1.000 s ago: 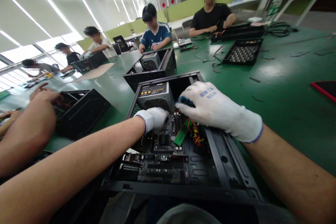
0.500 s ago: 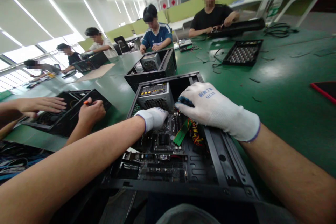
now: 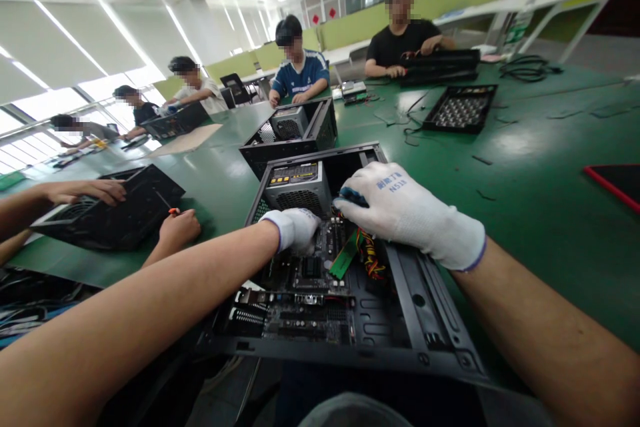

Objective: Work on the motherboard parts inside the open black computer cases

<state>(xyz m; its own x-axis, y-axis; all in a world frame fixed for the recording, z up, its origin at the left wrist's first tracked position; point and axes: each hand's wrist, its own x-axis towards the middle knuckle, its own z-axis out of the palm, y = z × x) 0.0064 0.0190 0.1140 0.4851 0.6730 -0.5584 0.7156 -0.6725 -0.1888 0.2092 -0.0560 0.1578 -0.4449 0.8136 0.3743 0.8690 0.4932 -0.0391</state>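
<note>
Both my hands wear white knit gloves and reach into an open black computer case (image 3: 420,320) lying before me. My left hand (image 3: 299,228) is closed over the motherboard (image 3: 313,267), just below the grey power supply (image 3: 300,188); its fingertips are hidden. Right of it, my right hand (image 3: 395,203) rests over the case's side rail, fingers curled and thumb pressed towards them at the board's upper edge. What either hand pinches, I cannot make out. A green memory stick (image 3: 345,257) lies tilted on the board, beside bundled red, yellow and black cables (image 3: 371,257).
Another open case (image 3: 290,140) stands just behind mine. At left, a co-worker's hands (image 3: 177,227) hold a screwdriver by a tilted black case (image 3: 120,213). A black tray (image 3: 460,109), a cable coil (image 3: 530,68) and a red-edged object (image 3: 613,185) lie on the green table (image 3: 540,227).
My hands stay almost where they were in the case. At left, the co-worker's case has tipped over and the screwdriver shaft now shows. The far person's black panel has shifted.
</note>
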